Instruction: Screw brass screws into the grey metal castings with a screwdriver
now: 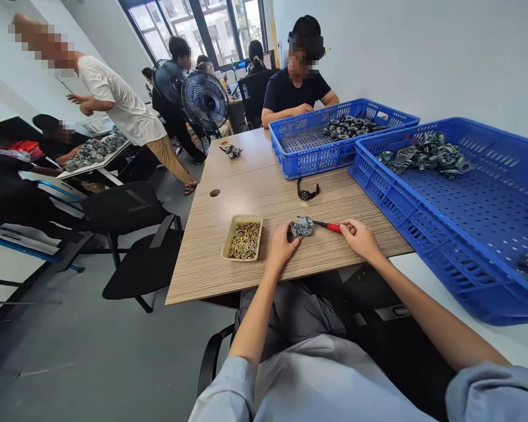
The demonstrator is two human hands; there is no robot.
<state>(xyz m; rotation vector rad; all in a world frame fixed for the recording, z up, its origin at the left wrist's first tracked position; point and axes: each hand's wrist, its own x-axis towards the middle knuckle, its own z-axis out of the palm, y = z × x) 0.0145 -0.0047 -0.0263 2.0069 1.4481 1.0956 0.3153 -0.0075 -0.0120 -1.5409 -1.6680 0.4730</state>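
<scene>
My left hand (284, 245) is closed around the left side of a grey cast-metal part (302, 227) at the table's front. Between the finger and thumb of my right hand (359, 237) is the red handle of a screwdriver (333, 227). Its dark shaft points left, and the tip meets or comes very near the right side of the metal part; I cannot tell which. Left of my left hand stands a beige tray (224, 249) holding many small brass-coloured screw-like pieces (245, 240).
A black wristwatch (307, 193) lies beyond the metal part. Two blue crates (290, 167) (405, 202) with more metal parts stand to the right. Another metal part (232, 151) sits at the table's far end. A person (297, 88) works behind the crates; a black chair (143, 258) stands left.
</scene>
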